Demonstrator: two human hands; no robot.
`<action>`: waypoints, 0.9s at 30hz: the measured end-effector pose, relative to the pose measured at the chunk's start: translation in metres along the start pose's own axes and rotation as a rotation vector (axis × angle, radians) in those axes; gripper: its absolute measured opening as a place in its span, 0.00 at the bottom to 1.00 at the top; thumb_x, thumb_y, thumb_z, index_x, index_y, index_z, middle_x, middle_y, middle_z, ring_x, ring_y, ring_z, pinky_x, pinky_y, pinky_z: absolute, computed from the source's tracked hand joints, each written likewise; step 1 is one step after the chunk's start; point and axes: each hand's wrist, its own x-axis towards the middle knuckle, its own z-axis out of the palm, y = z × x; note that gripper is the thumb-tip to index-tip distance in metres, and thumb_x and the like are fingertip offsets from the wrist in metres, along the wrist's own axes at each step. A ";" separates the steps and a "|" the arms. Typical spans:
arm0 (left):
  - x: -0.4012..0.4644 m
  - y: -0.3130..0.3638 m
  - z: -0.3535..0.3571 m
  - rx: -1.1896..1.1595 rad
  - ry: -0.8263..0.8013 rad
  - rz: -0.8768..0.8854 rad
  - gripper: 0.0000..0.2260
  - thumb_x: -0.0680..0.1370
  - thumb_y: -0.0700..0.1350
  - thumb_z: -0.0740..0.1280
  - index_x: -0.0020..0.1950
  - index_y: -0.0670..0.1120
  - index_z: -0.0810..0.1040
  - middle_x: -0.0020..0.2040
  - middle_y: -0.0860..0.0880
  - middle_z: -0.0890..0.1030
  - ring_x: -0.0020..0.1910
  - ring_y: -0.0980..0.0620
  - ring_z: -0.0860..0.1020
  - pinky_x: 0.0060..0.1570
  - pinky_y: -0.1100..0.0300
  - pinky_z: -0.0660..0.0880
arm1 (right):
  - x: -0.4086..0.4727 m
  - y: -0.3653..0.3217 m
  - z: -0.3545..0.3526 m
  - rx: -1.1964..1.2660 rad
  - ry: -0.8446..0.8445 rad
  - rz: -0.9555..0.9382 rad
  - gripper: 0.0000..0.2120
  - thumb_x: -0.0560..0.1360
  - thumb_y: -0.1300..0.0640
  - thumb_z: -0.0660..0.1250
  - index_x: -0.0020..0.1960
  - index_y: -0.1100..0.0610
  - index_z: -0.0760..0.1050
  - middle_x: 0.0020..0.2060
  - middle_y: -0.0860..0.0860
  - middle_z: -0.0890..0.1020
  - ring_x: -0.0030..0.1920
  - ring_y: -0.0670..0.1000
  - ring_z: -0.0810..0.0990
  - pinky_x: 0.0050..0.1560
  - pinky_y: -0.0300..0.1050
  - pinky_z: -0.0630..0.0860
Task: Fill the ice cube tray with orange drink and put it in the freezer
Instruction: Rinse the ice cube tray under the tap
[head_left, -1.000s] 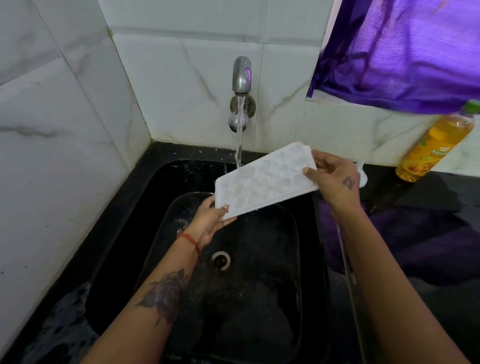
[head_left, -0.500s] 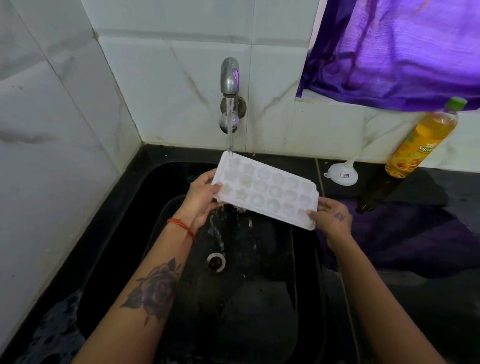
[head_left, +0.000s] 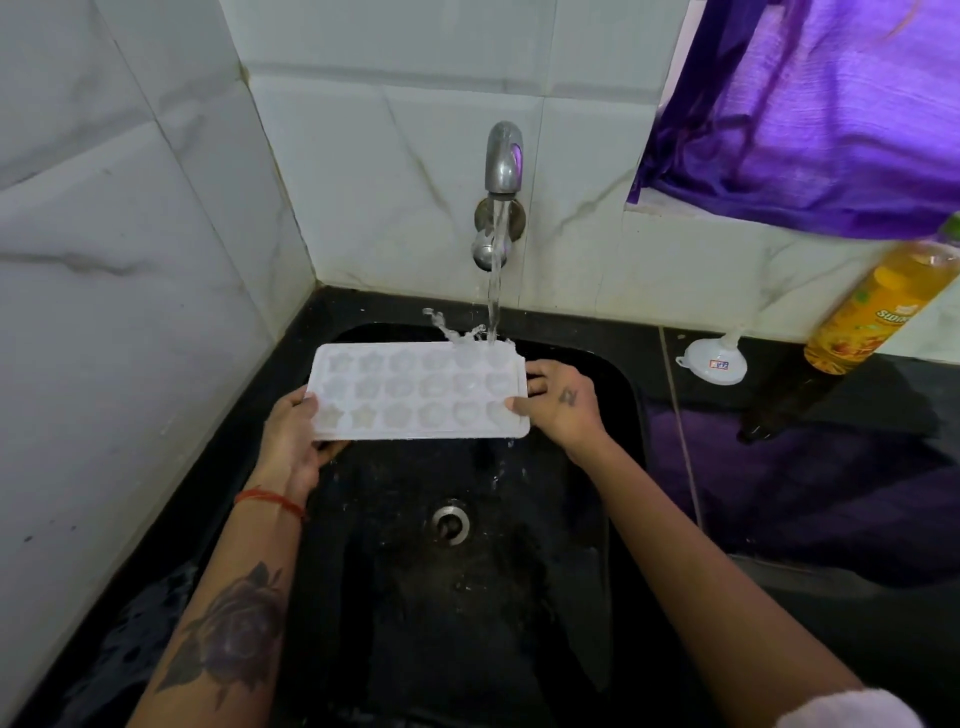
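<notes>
White plastic ice cube tray (head_left: 418, 391), star- and flower-shaped cells: half a second ago it slanted down to the right; now it sits close to level, cells up, over the black sink (head_left: 623, 415). A second ago it was tipped the other way, right end high. The water stream (head_left: 494, 280) from the chrome wall tap (head_left: 503, 158) now lands on the tray's far right corner and splashes off to the left; earlier it struck the far left end.

Around: white marble-look wall tiles (head_left: 156, 260) behind and left, purple curtain (head_left: 810, 114) upper right. On the black counter (head_left: 779, 493) right of the sink, a small white plastic funnel (head_left: 712, 359), and beside it a clear bottle of orange drink (head_left: 878, 306) with yellow label, its top partly hidden by the curtain's hem. Steel drain (head_left: 451, 522) below the tray. Nothing stands between tray and tap.

Left hand (head_left: 293, 439) grips the tray's near left corner, thumb on the rim, fingers curled beneath. Right hand (head_left: 558, 410) pinches the right short edge, thumb on top, fingers wrapped at the far side. Both forearms reach in from below; red thread on the left wrist.
</notes>
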 end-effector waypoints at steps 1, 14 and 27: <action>0.000 -0.005 -0.002 -0.010 0.013 -0.020 0.14 0.82 0.42 0.55 0.67 0.47 0.68 0.61 0.45 0.74 0.56 0.45 0.74 0.52 0.46 0.73 | 0.001 -0.007 -0.002 -0.019 -0.010 -0.026 0.23 0.67 0.60 0.74 0.61 0.58 0.76 0.52 0.56 0.83 0.51 0.54 0.82 0.55 0.53 0.79; -0.027 -0.030 0.058 0.092 -0.231 -0.059 0.15 0.82 0.38 0.54 0.69 0.45 0.67 0.64 0.43 0.75 0.55 0.46 0.75 0.47 0.51 0.74 | 0.004 0.016 -0.069 -0.041 0.211 0.061 0.22 0.68 0.64 0.72 0.61 0.56 0.77 0.52 0.54 0.84 0.51 0.52 0.82 0.56 0.50 0.78; -0.037 0.004 0.057 0.076 -0.243 0.181 0.14 0.81 0.40 0.58 0.66 0.49 0.70 0.54 0.50 0.77 0.55 0.47 0.76 0.52 0.45 0.75 | 0.004 0.043 -0.035 -0.020 0.203 0.119 0.19 0.69 0.63 0.72 0.59 0.58 0.74 0.49 0.55 0.82 0.50 0.55 0.81 0.52 0.56 0.80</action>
